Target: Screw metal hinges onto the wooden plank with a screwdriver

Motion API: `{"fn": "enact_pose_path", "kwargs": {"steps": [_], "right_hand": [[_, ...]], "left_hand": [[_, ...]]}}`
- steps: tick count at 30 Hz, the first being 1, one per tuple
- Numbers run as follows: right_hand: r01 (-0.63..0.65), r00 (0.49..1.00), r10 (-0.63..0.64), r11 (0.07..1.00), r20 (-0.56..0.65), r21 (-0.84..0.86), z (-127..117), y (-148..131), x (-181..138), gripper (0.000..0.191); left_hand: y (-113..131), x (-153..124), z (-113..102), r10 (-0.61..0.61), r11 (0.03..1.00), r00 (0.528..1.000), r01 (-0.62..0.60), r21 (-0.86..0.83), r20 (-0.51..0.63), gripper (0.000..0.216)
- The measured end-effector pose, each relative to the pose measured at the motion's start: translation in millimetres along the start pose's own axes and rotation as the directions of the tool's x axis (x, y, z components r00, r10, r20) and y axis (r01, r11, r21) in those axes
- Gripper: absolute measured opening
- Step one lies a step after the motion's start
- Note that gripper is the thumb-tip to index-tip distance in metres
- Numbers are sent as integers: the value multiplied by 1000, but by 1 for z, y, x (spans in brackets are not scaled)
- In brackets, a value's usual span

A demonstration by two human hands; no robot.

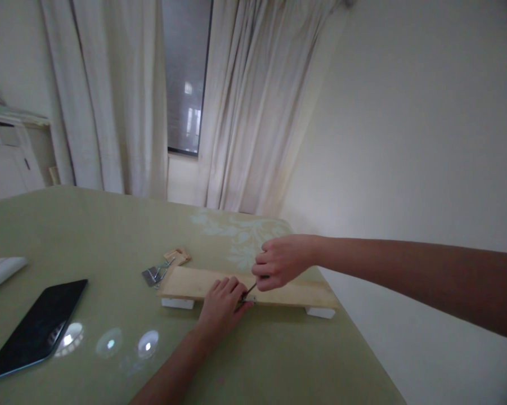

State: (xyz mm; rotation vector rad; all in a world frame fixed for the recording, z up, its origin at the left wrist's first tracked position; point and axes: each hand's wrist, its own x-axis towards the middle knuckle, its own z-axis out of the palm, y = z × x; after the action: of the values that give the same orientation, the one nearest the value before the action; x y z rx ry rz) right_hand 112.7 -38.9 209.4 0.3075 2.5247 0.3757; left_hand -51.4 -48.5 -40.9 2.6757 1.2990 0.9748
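Observation:
A long pale wooden board (295, 291) lies across two white blocks, the left block (178, 303) and the right block (319, 312), on the table. My left hand (221, 304) rests on the board's front edge, fingers and thumb closed around a small metal bracket (252, 298) there. My right hand (281, 263) is closed in a fist above the board. From it a thin dark shaft, which looks like a screwdriver (251, 288), slants down to the bracket; its handle is hidden in the fist. The exact contact at the tip is too small to make out.
Metal hardware pieces (154, 275) and small wooden pieces (178, 256) lie beyond the board's left end. A black tablet (37, 326) and a white object (2, 273) are on the left of the greenish table (110, 236). Its right edge runs close to the board.

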Motion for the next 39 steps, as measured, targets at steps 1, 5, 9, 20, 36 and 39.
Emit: {"fn": "enact_pose_path", "kwargs": {"steps": [1,5,9,20,36,39], "right_hand": [[-139,990,136,986,45,88,2,-1,3,28],[-582,806,502,771,314,260,9,-4,22,39],[-622,779,539,733,322,276,14,-6,20,47],[-266,955,235,949,183,172,6,2,10,26],[-266,957,247,957,150,117,-6,2,23,27],[-417,895,376,896,240,151,-6,5,41,41]], "left_hand": [[0,0,0,0,1000,1000,0,-1,3,18],[1,0,-2,-2,1000,1000,2,-16,6,16],[2,1,-4,-9,1000,1000,9,-10,16,15],[0,1,-1,-4,1000,1000,5,-15,19,18],[0,1,-1,1,1000,1000,-1,9,2,17],[-1,1,-1,-1,1000,1000,1,15,-2,18]]}}
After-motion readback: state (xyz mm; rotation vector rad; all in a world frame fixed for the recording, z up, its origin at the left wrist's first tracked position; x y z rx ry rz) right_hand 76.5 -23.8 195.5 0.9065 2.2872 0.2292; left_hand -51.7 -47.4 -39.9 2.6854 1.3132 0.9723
